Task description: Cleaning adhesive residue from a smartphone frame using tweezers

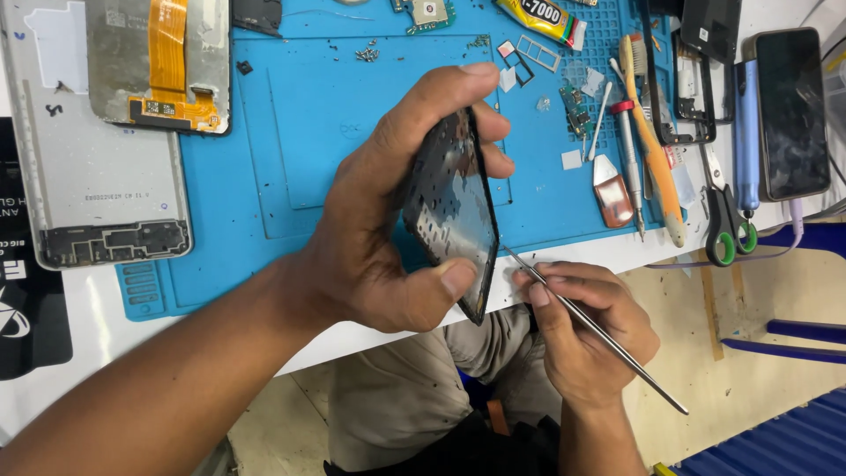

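My left hand [379, 220] grips a black phone frame [454, 211] by its top and bottom edges and holds it tilted on edge above the blue work mat [300, 132]. My right hand [582, 330] pinches a thin metal pick [599, 330], and the pick's tip touches the lower right edge of the frame. Dark specks of old glue cover the frame's inner face.
A grey phone back plate [97, 176] and a screen panel with an orange flex cable [163, 62] lie at the left. Tweezers, a brush, a screwdriver, scissors [727, 220], a glue tube [546, 18], small parts and a dark phone [789, 110] crowd the right.
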